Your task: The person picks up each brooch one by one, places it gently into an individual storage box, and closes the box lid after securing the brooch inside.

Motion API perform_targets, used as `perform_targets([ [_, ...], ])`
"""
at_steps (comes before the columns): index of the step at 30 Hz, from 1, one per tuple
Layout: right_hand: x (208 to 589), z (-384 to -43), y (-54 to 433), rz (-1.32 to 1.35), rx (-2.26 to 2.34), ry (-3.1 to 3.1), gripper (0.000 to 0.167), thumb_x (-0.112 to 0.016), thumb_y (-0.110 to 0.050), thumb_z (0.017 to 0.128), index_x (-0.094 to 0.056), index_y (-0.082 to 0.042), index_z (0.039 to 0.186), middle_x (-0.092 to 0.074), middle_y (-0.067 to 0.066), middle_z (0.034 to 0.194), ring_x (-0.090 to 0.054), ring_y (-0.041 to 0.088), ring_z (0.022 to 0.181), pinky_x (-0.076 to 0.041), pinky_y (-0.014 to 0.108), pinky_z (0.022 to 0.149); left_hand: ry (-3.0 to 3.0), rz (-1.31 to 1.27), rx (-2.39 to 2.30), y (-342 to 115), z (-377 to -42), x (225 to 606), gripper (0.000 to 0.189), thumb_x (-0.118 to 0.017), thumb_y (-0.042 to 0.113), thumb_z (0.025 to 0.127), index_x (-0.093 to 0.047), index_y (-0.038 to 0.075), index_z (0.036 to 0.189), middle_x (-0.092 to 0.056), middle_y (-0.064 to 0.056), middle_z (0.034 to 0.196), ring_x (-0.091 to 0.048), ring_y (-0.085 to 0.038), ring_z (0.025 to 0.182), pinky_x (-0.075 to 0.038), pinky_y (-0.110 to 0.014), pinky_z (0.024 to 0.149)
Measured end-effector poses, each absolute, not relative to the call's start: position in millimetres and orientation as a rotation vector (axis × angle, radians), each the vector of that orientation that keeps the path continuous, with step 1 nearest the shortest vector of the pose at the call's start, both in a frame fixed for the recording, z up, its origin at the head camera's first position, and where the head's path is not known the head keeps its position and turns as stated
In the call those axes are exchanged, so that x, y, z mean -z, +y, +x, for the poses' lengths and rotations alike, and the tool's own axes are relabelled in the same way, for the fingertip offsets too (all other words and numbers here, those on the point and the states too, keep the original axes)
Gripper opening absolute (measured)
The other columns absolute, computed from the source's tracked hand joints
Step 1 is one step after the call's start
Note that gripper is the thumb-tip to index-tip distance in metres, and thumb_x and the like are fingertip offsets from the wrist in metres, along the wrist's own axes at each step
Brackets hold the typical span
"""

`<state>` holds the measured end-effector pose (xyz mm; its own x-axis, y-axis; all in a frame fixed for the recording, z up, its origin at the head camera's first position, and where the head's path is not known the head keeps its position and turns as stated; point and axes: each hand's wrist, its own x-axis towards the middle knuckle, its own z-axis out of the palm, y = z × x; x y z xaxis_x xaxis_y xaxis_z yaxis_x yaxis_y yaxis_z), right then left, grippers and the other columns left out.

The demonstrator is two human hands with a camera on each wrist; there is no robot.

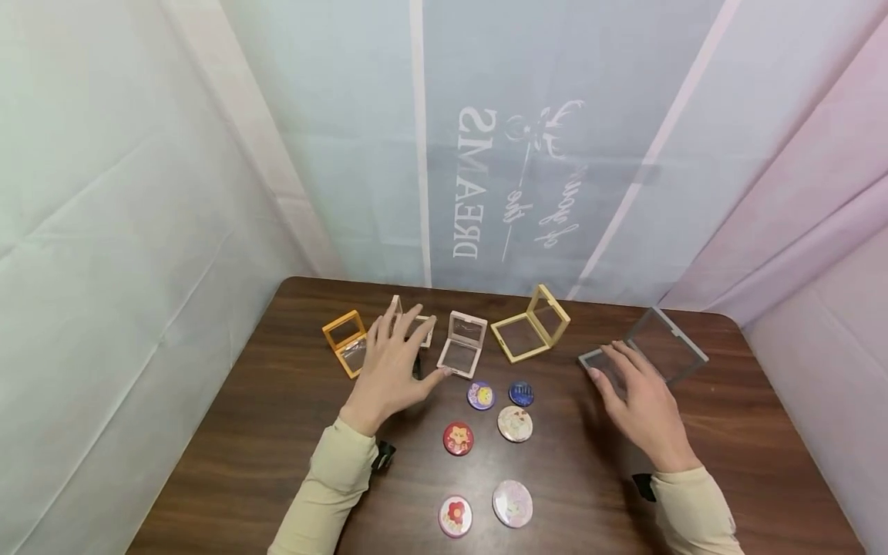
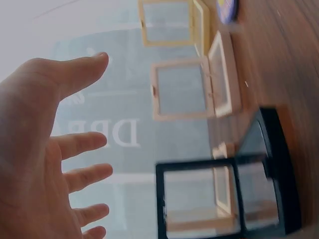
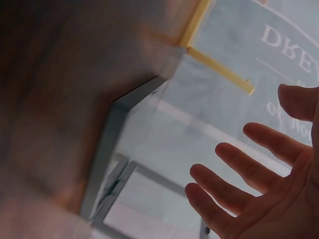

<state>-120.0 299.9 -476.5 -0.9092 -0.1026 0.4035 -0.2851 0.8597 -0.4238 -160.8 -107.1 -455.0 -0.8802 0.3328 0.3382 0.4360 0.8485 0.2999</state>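
A: Counter, risks?

B: Gray case on it could tip if right grip, fingers loose, nothing held, knocks it. Left grip, also released, sits near black case; same risk.

A: Contents?

B: Both look unfilled, smaller cases too. Six badges lie loose in front.
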Motion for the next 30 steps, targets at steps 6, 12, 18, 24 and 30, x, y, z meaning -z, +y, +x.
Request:
perform_targets([
  [6, 482, -113, 317, 0.247, -0.751, -2.636, 0.041, -0.072, -0.021, 0.104, -0.066, 0.001, 0.138, -0.063, 0.025, 0.139, -0.061, 0.052, 0.125, -0.048, 0.07, 0.093, -2.695, -0.738, 0.531, -86, -153, 450, 0.076, -0.08, 0.058, 0.089, -0.058, 0.019, 0.152, -0.052, -0.009, 0.156, -0.039, -0.042, 0.148, -0.031, -0.067, 0.118],
  [12, 482, -106, 333, 0.229, -0.727, -2.568, 0.032, -0.077, -0.01, 0.097, -0.071, 0.002, 0.126, -0.072, 0.021, 0.116, -0.07, 0.042, 0.099, -0.054, 0.026, 0.077, -2.748, -0.879, 0.562, -63, -136, 448, 0.075, -0.079, 0.057, 0.092, -0.055, 0.023, 0.154, -0.054, -0.004, 0.154, -0.046, -0.034, 0.14, -0.038, -0.058, 0.114],
  [18, 479, -99, 353, 0.077, -0.763, -2.623, 0.012, -0.079, -0.014, 0.097, -0.075, -0.005, 0.104, -0.078, 0.016, 0.1, -0.073, 0.018, 0.082, -0.045, 0.005, 0.068, -2.766, -1.058, 0.656, -47, -121, 446, 0.056, -0.078, 0.053, 0.094, -0.066, 0.019, 0.137, -0.064, 0.002, 0.133, -0.057, -0.021, 0.119, -0.048, -0.041, 0.103],
  [24, 480, -91, 381, -0.184, -0.733, -2.733, 0.025, -0.076, -0.032, 0.1, -0.075, -0.009, 0.091, -0.078, 0.015, 0.085, -0.055, -0.008, 0.068, -0.044, 0.02, 0.054, -2.717, -1.259, 0.763, -35, -109, 448, 0.043, -0.082, 0.042, 0.094, -0.07, 0.017, 0.126, -0.063, 0.006, 0.119, -0.058, -0.01, 0.106, -0.051, -0.027, 0.093],
  [30, 488, -85, 396, -0.341, -0.761, -2.752, 0.036, -0.076, -0.039, 0.099, -0.07, -0.004, 0.106, -0.078, 0.023, 0.098, -0.051, -0.016, 0.072, -0.042, 0.015, 0.056, -2.737, -1.388, 0.746, -23, -99, 459, 0.041, -0.08, 0.037, 0.096, -0.069, 0.015, 0.128, -0.063, 0.004, 0.12, -0.06, -0.007, 0.102, -0.052, -0.021, 0.088],
])
